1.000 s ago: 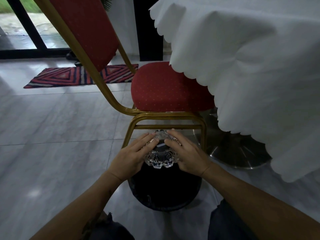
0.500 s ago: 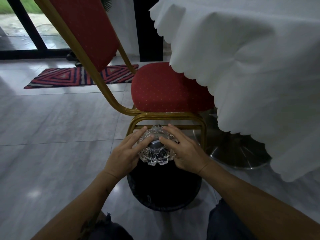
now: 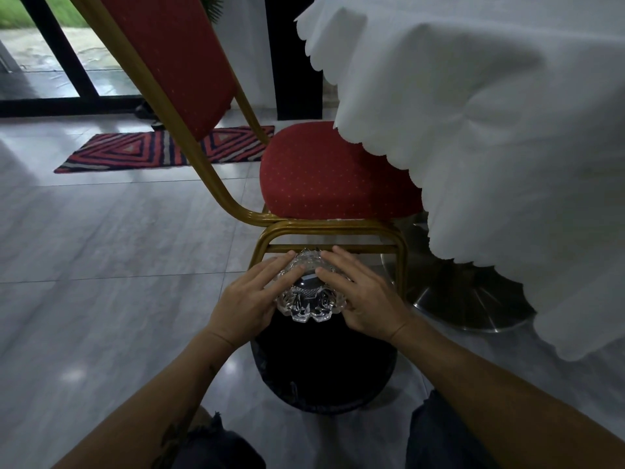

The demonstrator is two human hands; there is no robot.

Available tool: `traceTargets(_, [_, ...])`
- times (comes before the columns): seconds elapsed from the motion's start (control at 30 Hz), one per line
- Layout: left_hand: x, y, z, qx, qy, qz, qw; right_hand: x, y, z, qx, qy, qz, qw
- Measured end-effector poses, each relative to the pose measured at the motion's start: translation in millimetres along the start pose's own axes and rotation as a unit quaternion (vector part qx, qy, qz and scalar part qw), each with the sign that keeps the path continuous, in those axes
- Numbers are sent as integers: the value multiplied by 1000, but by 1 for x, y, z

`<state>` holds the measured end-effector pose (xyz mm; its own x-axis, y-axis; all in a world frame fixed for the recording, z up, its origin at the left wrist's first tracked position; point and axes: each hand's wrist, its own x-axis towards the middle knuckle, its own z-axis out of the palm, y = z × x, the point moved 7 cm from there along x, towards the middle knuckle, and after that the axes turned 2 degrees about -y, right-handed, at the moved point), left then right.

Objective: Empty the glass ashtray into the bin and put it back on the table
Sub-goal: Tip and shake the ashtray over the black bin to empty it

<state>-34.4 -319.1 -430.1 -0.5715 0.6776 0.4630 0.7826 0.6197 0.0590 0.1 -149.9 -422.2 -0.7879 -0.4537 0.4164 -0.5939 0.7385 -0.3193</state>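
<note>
The cut-glass ashtray (image 3: 309, 299) with a scalloped rim is turned upside down over the round black bin (image 3: 324, 370) on the floor. My left hand (image 3: 250, 301) grips its left side and my right hand (image 3: 363, 301) grips its right side, fingers laid over its upturned base. The bin's inside is dark and I cannot see what lies in it. The table (image 3: 490, 137), draped in a white scalloped cloth, fills the upper right.
A red padded chair with a gold frame (image 3: 334, 174) stands right behind the bin, its crossbar just beyond my fingertips. The table's shiny metal foot (image 3: 473, 299) sits to the right. A striped rug (image 3: 162, 152) lies on the grey tiled floor at the left.
Both hands lifted the upturned ashtray slightly away from me half a second ago, then brought it back down a little over the bin. Grip unchanged.
</note>
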Motion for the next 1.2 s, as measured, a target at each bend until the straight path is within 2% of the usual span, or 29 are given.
traceTargets(0.43, [0, -3, -4, 3, -2, 34, 999, 3, -4, -3, -14, 2, -7, 1000])
traceTargets(0.57, [1, -4, -8, -7, -7, 21, 1000, 3, -4, -5, 17, 12, 34, 999])
traceTargets(0.7, [1, 0, -11, -105, -5, -53, 993, 1, 6, -5, 122, 26, 114, 986])
traceTargets(0.87, [-1, -1, -1, -269, -1, -188, 945, -9, 21, 3, 250, 19, 244, 937])
traceTargets(1.07, [-13, -3, 22, -309, -8, -314, 898, -28, 38, 32, 274, -36, 338, 900])
traceTargets(1.2, [-23, 0, 34, -325, -18, -362, 873, -36, 41, 41, 325, -33, 381, 865])
